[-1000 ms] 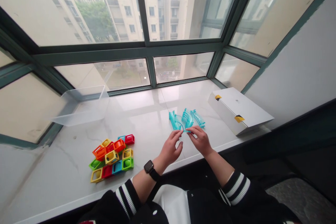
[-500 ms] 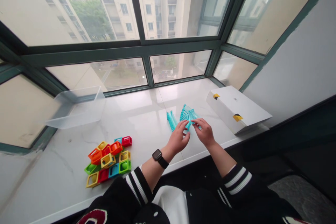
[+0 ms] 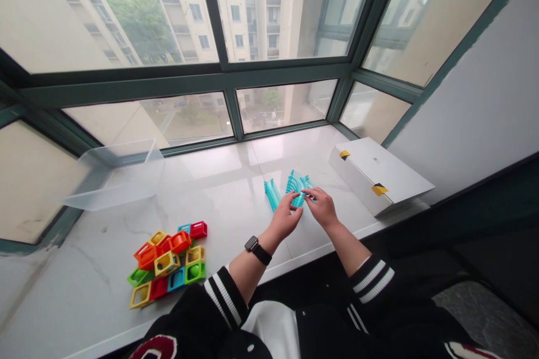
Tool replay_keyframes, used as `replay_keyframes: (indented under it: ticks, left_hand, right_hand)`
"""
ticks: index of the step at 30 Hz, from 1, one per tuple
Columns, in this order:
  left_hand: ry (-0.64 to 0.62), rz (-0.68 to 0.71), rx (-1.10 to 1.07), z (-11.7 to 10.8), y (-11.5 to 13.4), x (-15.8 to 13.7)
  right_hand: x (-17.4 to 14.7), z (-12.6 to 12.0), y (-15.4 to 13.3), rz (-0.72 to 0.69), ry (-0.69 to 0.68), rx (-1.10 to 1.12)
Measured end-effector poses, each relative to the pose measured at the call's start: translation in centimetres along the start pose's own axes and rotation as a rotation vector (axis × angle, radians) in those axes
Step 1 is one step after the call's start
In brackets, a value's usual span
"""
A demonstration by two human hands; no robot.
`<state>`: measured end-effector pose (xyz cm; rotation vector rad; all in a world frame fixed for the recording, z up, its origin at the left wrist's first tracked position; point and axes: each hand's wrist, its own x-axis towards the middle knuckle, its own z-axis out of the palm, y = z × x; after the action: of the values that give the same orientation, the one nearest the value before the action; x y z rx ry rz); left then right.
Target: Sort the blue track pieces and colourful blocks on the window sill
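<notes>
A fan-shaped, clear turquoise plastic piece with curved ridges (image 3: 293, 180) lies on the white sill in front of me. My left hand (image 3: 286, 216) is at its near edge, fingers bent and closed on it. From the other side, my right hand (image 3: 321, 207) pinches the same piece between thumb and fingertips. The fingertips of both hands nearly meet, and they hide part of the piece. A straight, ridged turquoise strip (image 3: 272, 195) lies just left of the fan-shaped piece, beyond my left hand. My left wrist wears a black watch (image 3: 252, 243).
On the left of the marble-patterned sill (image 3: 236, 202) sits a pile of colourful plastic blocks (image 3: 167, 263). Behind it stands a translucent plastic bin (image 3: 113, 190). A white box with yellow-black tabs (image 3: 381, 171) is at the right. Green-framed windows (image 3: 286, 71) border the far side.
The whole view has shifted slightly. Both hands stay at the turquoise fan-shaped piece with almost the same grip, and the fingertips have moved only a little.
</notes>
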<state>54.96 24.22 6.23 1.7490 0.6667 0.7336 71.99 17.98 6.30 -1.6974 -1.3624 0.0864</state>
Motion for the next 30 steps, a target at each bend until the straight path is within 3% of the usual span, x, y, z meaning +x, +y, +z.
replay_keyframes:
  ticks: [30]
  left_hand:
    - [-0.002,0.007,0.028,0.05,0.19,-0.39]
  right_hand:
    - [-0.21,-0.26,-0.06,-0.028,-0.051,-0.04]
